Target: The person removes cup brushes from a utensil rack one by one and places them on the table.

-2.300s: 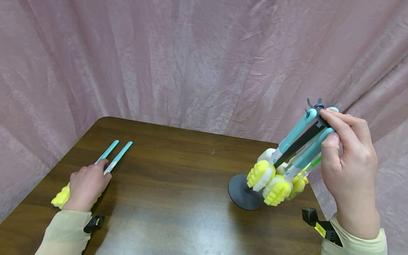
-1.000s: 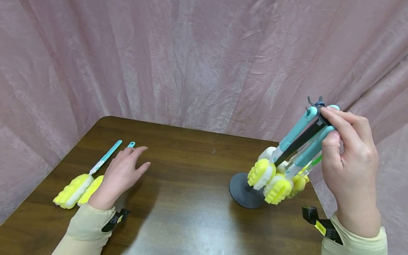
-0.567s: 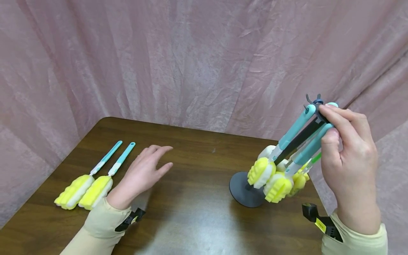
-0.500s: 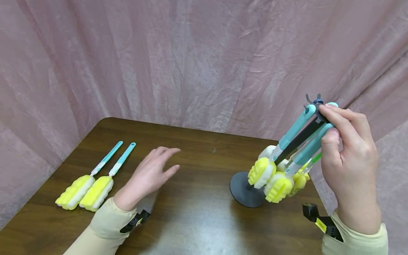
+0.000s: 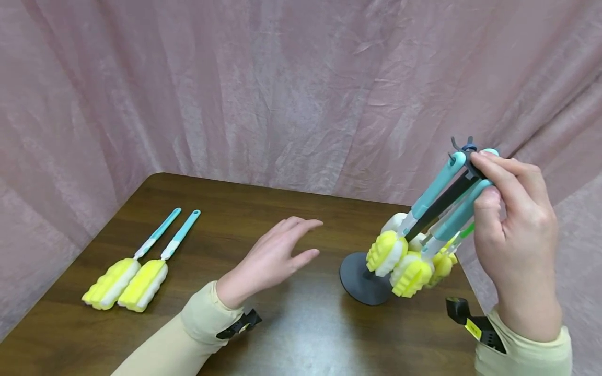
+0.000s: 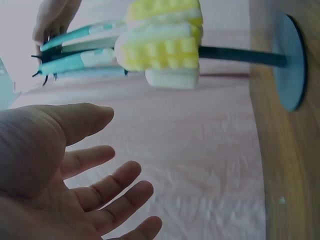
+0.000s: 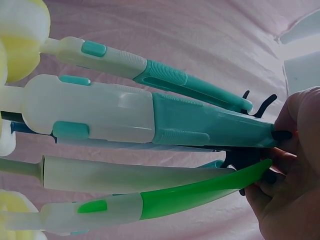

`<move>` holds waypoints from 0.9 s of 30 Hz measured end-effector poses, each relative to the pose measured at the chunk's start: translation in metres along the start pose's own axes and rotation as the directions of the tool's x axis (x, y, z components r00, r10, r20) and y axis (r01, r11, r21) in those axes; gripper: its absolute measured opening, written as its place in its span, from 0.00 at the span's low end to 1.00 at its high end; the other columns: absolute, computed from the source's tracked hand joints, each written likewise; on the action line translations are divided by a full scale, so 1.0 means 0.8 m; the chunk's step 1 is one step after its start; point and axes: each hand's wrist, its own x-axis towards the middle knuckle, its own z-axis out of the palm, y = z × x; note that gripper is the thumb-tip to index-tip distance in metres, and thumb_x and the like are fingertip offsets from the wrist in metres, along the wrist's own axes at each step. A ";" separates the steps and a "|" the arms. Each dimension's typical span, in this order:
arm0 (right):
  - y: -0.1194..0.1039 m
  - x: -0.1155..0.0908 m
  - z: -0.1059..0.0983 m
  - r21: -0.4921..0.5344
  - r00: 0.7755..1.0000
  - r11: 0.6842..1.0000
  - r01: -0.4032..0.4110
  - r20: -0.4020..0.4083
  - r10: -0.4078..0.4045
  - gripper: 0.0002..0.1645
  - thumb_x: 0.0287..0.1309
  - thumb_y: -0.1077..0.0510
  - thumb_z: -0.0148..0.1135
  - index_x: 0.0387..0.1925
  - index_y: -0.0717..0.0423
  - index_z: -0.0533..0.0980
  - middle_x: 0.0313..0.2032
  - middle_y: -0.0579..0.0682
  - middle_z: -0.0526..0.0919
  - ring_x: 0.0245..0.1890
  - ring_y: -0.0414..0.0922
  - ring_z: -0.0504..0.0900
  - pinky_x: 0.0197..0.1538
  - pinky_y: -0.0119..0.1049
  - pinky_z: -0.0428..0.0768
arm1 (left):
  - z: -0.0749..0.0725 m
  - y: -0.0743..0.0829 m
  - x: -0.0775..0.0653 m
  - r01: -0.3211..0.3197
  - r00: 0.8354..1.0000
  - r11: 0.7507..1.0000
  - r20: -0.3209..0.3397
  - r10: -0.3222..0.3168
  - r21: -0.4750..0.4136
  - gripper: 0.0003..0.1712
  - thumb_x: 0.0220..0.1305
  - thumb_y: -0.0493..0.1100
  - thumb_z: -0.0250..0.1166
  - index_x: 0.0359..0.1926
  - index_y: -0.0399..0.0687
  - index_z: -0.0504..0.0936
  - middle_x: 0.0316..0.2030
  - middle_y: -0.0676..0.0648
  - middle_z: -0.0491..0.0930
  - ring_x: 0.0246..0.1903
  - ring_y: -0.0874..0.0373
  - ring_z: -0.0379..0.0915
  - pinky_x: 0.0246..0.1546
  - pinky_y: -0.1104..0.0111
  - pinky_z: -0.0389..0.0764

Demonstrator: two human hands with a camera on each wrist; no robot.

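My right hand (image 5: 524, 245) pinches the hooked top of a black stand (image 5: 364, 284), thumb on one side and fingers on the other. Several sponge bottle brushes hang from its hooks, heads down. One brush (image 5: 437, 183) has a teal handle; a green-handled brush (image 7: 195, 197) shows in the right wrist view. My left hand (image 5: 273, 256) is over the middle of the table, empty, its fingers extended and thumb apart, pointing toward the stand. In the left wrist view its palm lies below the hanging sponge heads (image 6: 160, 52).
Two more sponge brushes lie side by side at the table's left: an outer brush (image 5: 110, 287) and an inner brush (image 5: 146, 284), teal handles pointing away. The brown wooden table (image 5: 263, 203) has a rounded far-left corner. A pink curtain (image 5: 282, 94) hangs behind it.
My left hand has let go of the brushes on the left and moved right across the table toward the stand. The right hand keeps its grip at the stand's top, nearly still.
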 end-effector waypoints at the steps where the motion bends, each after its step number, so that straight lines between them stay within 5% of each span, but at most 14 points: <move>1: 0.000 0.000 0.000 0.001 1.000 1.000 -0.002 0.002 0.002 0.26 0.68 0.60 0.42 0.58 0.56 0.81 0.57 0.58 0.78 0.58 0.48 0.76 0.52 0.19 0.64 | 0.001 0.004 0.004 -0.006 1.000 1.000 -0.002 0.006 -0.008 0.32 0.68 0.58 0.62 0.70 0.62 0.70 0.59 0.60 0.73 0.59 0.66 0.66 0.56 0.67 0.69; 18: -0.003 0.002 0.000 0.012 1.000 1.000 -0.010 0.001 0.010 0.25 0.67 0.60 0.43 0.57 0.57 0.81 0.56 0.59 0.78 0.58 0.45 0.77 0.53 0.20 0.65 | 0.030 0.073 0.072 -0.213 0.977 0.969 -0.037 0.210 -0.122 0.35 0.69 0.57 0.62 0.72 0.55 0.66 0.63 0.56 0.70 0.62 0.62 0.65 0.60 0.70 0.65; 27: -0.007 0.003 0.000 0.026 1.000 1.000 -0.009 -0.009 0.009 0.25 0.67 0.61 0.42 0.56 0.59 0.81 0.55 0.60 0.78 0.56 0.45 0.77 0.50 0.20 0.65 | 0.044 0.090 0.087 -0.204 0.979 0.967 -0.048 0.199 -0.150 0.37 0.69 0.60 0.60 0.74 0.55 0.64 0.64 0.55 0.70 0.63 0.62 0.65 0.61 0.70 0.64</move>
